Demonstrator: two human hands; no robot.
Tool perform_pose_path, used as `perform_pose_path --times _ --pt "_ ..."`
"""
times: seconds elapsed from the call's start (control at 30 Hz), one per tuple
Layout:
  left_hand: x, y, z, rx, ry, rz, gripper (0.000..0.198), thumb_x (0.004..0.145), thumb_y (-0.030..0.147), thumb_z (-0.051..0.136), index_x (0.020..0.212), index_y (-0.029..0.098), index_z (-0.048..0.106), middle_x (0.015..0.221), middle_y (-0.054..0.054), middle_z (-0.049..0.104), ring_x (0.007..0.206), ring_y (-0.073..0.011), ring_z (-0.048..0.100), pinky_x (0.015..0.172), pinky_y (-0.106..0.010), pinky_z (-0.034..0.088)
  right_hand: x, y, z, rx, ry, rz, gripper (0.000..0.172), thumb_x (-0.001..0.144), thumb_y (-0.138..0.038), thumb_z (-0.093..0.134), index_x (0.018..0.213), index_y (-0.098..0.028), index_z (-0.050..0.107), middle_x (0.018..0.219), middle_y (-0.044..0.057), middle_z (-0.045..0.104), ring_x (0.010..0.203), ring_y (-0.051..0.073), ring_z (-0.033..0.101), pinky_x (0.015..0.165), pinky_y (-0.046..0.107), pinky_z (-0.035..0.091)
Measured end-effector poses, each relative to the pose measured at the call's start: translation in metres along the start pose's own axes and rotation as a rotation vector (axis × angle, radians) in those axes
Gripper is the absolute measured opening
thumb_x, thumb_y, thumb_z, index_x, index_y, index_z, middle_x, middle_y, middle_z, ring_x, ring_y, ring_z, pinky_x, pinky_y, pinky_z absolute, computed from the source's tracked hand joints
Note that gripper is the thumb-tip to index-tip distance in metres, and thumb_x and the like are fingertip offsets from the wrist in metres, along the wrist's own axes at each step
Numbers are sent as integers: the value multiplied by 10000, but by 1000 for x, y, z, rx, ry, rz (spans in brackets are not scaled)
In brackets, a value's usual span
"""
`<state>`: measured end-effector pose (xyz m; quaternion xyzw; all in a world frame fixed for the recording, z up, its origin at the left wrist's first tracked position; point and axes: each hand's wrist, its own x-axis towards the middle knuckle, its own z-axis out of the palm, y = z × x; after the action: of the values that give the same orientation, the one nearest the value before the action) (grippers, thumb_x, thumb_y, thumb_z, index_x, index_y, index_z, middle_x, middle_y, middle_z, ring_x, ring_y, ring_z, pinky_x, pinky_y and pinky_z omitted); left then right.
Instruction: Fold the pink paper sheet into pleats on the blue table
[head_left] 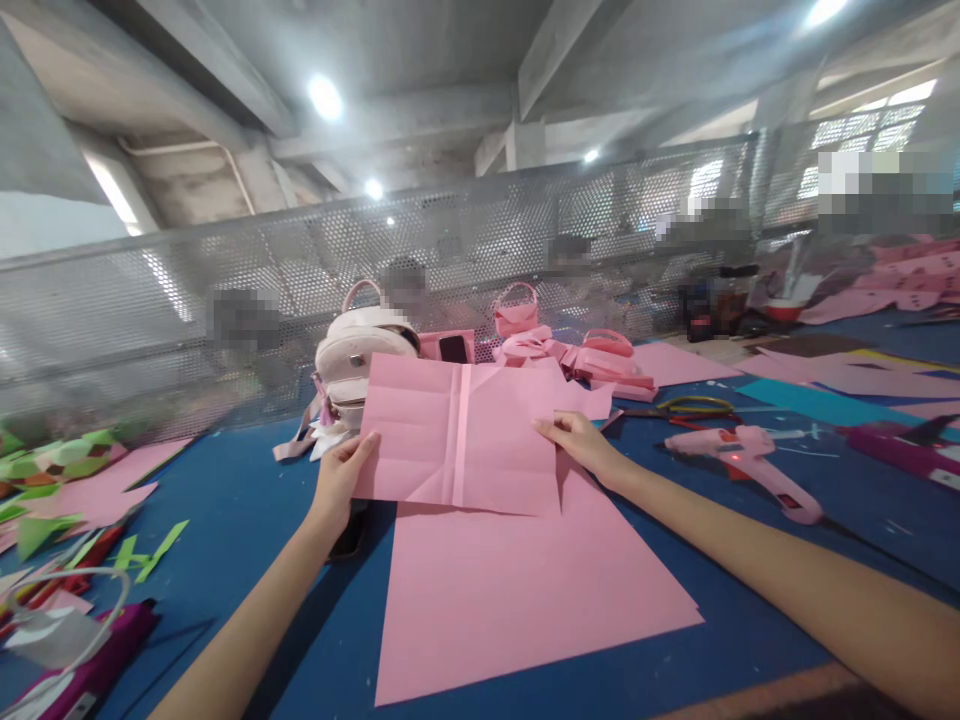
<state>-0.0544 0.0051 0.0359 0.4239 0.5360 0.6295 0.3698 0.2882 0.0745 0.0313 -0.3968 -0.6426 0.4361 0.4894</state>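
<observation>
A creased pink paper sheet (416, 430), with a narrow raised strip down its middle, is held up between my two hands. My left hand (345, 475) pinches its left edge, thumb in front. At its right edge, my right hand (579, 442) is closed on the paper with thumb and fingers. Under it, larger flat pink sheets (517, 600) lie on the blue table (247, 480), partly covered by the held one. A dark phone-like object (346, 540) shows in part below my left wrist.
Right of my right hand lie a pink glue gun (739, 450) and scissors (697, 408). Behind stand a white backpack (356, 345) and small pink paper bags (611, 360). Green paper scraps (161, 550) and a purple power strip (112, 650) lie left. A perforated metal screen (465, 230) runs behind.
</observation>
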Motion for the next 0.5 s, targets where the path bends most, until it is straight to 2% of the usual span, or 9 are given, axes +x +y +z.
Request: perform_pose_path --times 0.27,0.5 --pt "-1 7 2 -41 17 -38 236 925 304 622 1093 139 622 1064 -56 653 882 -174 653 764 -356 565 3 4 -2 -59 18 -25 503 611 -613 753 521 -194 491 479 -60 451 486 106 395 481 251 280" --pt "2 6 0 -33 15 -18 239 924 309 622 1091 138 621 1080 -58 647 908 -184 649 779 -366 562 3 5 -2 -51 -1 -18 473 640 -604 737 574 -175 548 507 -46 497 480 108 422 482 254 310"
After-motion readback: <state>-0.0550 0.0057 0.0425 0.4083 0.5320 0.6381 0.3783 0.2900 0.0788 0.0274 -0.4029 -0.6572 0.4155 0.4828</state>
